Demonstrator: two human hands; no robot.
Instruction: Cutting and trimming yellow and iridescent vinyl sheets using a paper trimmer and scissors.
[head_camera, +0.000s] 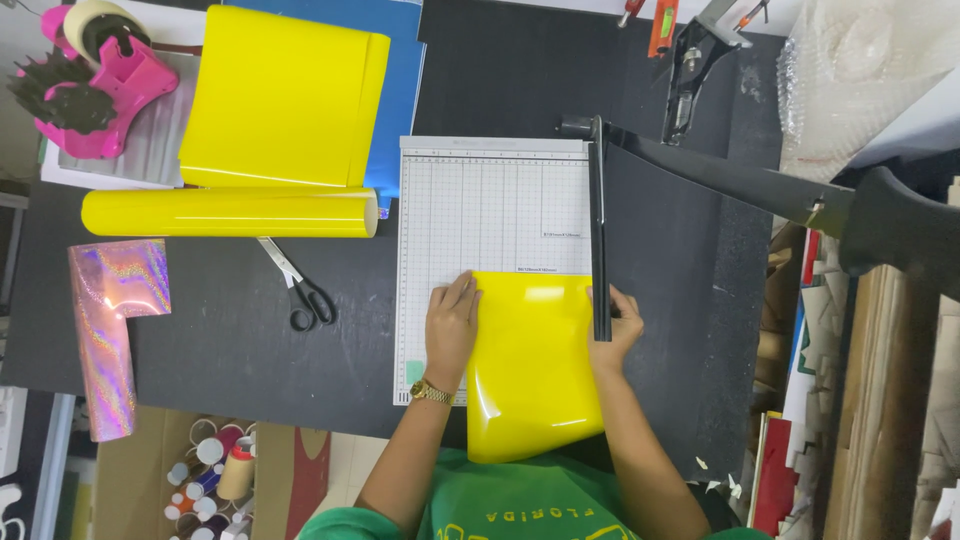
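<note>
Yellow glossy sheet (530, 365) flat on white gridded cutter board (480, 215), lower edge curling off the table's front. Left hand (452, 325) palm-down on sheet's left edge, fingers together and pressed flat, gold watch (431, 392) at wrist. Right hand (613, 325) at sheet's right edge beside black cutting rail (598, 230), fingers curled against it; exact grip hard to tell. Blade arm (800, 200) raised, angled off to the right. Left of board: black scissors (300, 285), yellow roll (230, 213), folded yellow sheets (280, 95), holographic pink roll (110, 320), pink tape dispenser (100, 85).
</note>
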